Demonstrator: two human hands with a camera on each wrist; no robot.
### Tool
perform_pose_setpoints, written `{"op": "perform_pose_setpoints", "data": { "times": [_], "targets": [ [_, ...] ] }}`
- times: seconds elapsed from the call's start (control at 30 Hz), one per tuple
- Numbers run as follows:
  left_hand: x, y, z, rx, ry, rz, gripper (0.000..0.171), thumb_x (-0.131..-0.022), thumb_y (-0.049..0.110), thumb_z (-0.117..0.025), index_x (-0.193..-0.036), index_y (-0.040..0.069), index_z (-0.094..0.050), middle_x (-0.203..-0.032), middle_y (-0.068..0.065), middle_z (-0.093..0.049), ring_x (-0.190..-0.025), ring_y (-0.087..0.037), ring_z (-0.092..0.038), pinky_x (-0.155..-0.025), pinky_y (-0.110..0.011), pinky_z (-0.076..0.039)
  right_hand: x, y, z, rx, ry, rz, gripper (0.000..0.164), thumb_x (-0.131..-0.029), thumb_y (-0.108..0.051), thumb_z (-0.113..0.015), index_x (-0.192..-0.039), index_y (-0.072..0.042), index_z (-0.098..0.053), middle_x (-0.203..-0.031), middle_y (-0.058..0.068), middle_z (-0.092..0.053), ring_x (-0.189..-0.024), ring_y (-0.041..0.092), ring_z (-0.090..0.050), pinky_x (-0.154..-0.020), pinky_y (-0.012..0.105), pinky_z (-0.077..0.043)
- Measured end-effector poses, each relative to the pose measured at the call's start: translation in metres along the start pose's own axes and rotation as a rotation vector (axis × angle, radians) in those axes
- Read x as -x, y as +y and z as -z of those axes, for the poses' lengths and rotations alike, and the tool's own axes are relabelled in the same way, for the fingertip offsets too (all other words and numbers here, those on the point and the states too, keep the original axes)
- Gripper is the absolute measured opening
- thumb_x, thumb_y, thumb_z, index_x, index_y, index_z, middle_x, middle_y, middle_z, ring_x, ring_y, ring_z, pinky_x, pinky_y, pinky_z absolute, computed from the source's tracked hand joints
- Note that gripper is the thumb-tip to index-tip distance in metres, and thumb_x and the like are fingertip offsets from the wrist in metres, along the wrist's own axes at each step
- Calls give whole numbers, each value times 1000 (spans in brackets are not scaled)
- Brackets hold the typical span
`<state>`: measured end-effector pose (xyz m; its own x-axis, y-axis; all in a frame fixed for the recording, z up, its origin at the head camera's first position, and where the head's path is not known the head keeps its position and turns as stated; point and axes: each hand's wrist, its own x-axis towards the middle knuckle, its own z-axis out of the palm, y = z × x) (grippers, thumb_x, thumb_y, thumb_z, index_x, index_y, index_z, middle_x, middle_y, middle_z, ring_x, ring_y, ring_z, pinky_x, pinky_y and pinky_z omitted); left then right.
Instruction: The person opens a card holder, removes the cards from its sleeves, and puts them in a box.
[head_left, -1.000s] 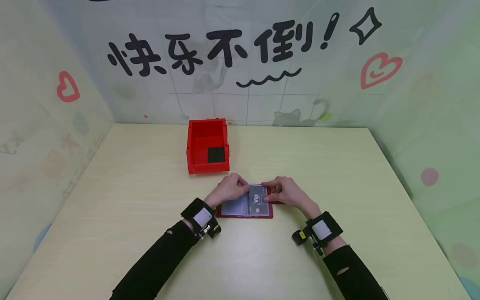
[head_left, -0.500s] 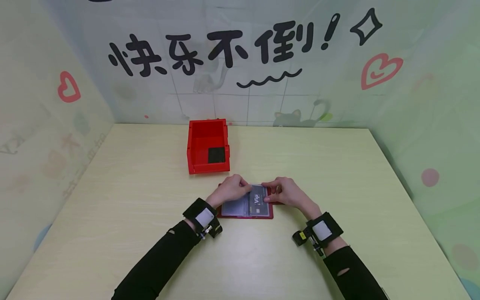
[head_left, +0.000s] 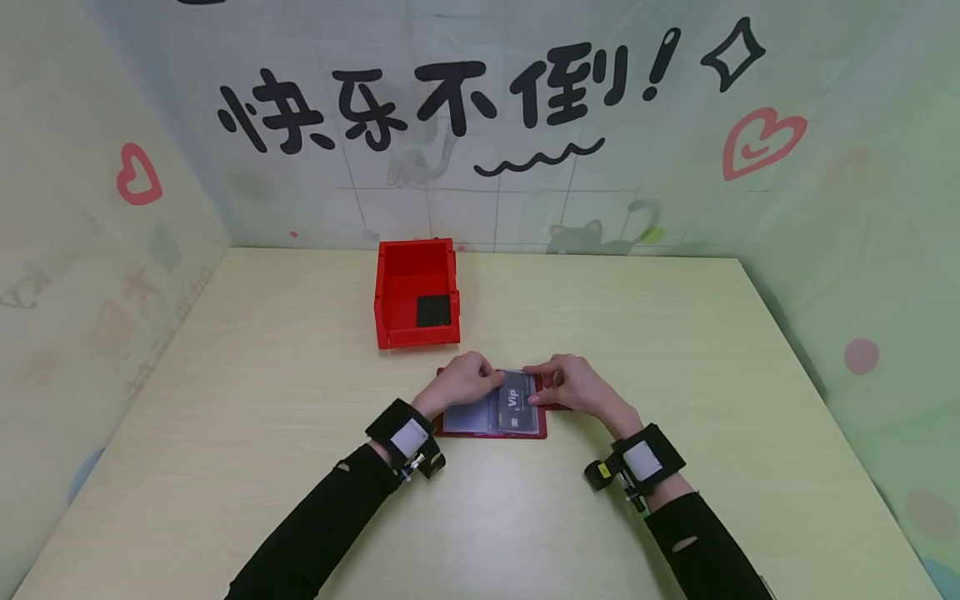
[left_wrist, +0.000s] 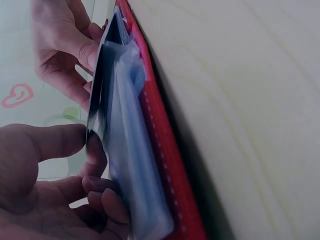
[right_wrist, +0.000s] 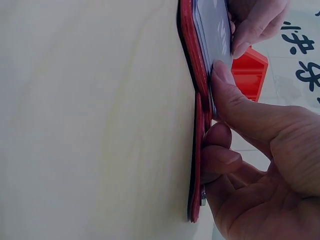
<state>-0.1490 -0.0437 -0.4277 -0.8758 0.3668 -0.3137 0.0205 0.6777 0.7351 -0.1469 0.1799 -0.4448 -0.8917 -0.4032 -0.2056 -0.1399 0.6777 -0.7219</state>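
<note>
Lying open on the pale wood-grain table [head_left: 645, 317], the red card holder [left_wrist: 167, 140] shows pale stitching [left_wrist: 159, 145], clear sleeves [head_left: 471, 418] and a grey card [head_left: 514, 406] marked "Vip". The left hand [head_left: 463, 381] pinches the card's upper left corner; the right hand [head_left: 576, 387], thumb and fingers, grips its right edge. Beyond sits a red bin [head_left: 417, 335]; black characters [head_left: 450, 68] mark the pale backdrop [head_left: 461, 208].

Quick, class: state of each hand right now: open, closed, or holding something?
Left hand: closed, pinching the grey card by its edge.
Right hand: closed, holding the grey card at its opposite edge.
</note>
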Motion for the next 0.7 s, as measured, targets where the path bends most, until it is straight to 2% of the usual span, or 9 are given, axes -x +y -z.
{"op": "perform_pose_setpoints", "data": {
  "times": [0.1,0.27,0.4,0.57,0.7],
  "targets": [
    [0,0,-1,-6,-3,-10,31,-100,25,-61,-84,2,-74,-71,-6,-55,-67,-17,-48,-56,-23,-30,1,-1,1,6,0,-3,49,-85,-16,-81,-131,-7,-67,-92,10,-59,-84,19,-49,-65,26,-40],
    [0,-1,-1,10,0,5,28,-99,24,-62,-85,3,-75,-79,-7,-60,-72,-17,-50,-58,-23,-31,0,-1,0,13,3,-2,48,-85,-22,-81,-129,-9,-69,-95,9,-62,-86,20,-50,-66,26,-40],
    [0,-3,-2,20,6,5,27,-99,23,-63,-81,4,-73,-82,-7,-61,-74,-17,-51,-60,-23,-32,-1,-4,-3,23,31,-21,47,-84,-26,-82,-127,-10,-71,-92,7,-63,-84,19,-50,-63,25,-38],
    [0,-5,-1,26,-10,-10,26,-97,23,-66,-80,4,-73,-82,-7,-63,-75,-17,-53,-60,-23,-33,-2,-6,-5,35,43,-48,56,-84,-24,-82,-135,-7,-64,-81,5,-56,-75,17,-48,-59,24,-35],
    [0,-5,0,25,-13,-13,24,-96,24,-68,-84,5,-75,-84,-7,-63,-77,-17,-54,-62,-24,-34,-2,-7,-5,31,34,-65,64,-85,-21,-82,-141,-5,-57,-79,4,-53,-71,16,-48,-58,24,-34]
  ]
}}
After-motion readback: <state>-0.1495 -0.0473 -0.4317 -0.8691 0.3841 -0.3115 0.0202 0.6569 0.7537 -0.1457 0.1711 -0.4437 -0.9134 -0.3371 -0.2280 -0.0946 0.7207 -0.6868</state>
